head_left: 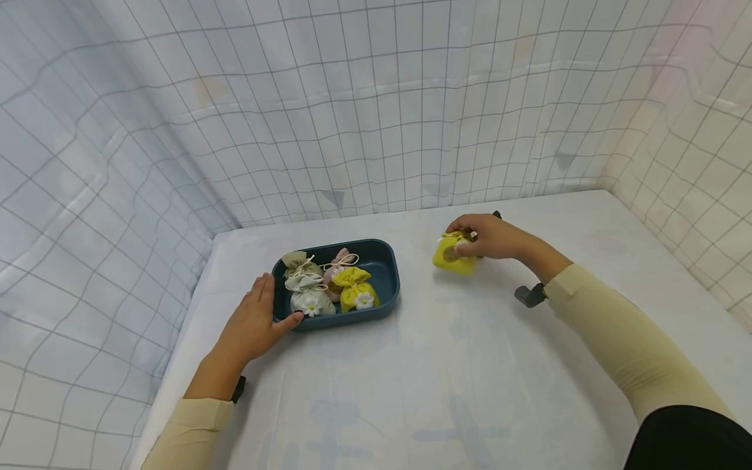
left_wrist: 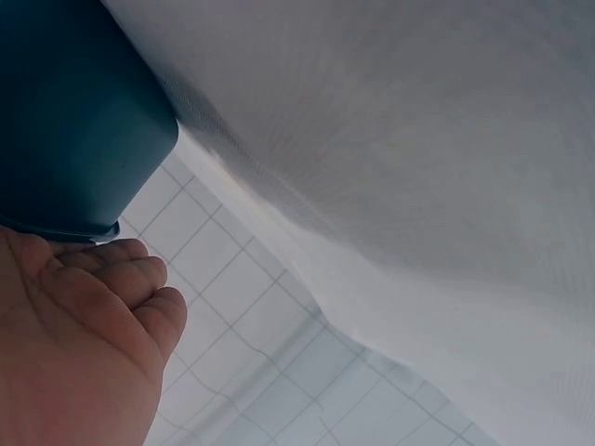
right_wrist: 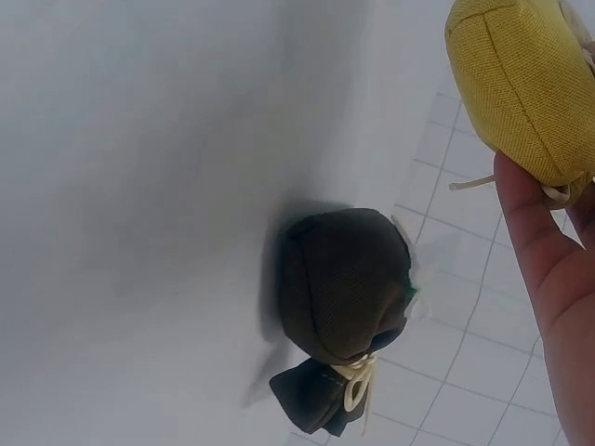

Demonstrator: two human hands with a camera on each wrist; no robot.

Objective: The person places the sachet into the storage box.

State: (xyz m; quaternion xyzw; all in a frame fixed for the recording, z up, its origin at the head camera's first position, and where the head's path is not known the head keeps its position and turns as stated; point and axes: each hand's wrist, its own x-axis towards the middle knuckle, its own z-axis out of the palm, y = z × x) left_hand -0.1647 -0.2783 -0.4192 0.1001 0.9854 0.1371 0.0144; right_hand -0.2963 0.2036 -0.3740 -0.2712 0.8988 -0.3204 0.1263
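Note:
A dark blue tray (head_left: 384, 277) holds several small drawstring pouches: a greyish-green one (head_left: 296, 264), a pale one with a white flower (head_left: 311, 301), a pink one (head_left: 333, 277) and a yellow one (head_left: 355, 294). My left hand (head_left: 252, 320) rests at the tray's left front corner, fingers along its left side and thumb on the front rim. Another yellow pouch (head_left: 451, 256) is pinched in my right hand (head_left: 487, 236), right of the tray and apparently just off the table. Below it in the right wrist view sits a dark brown pouch (right_wrist: 344, 283), mostly hidden in the head view.
White cloth covers the table (head_left: 411, 372). A white grid-patterned curtain (head_left: 399, 117) hangs behind it and at both sides. Dark straps or mounts sit at both wrists, and a black rounded shape (head_left: 684, 437) fills the lower right corner.

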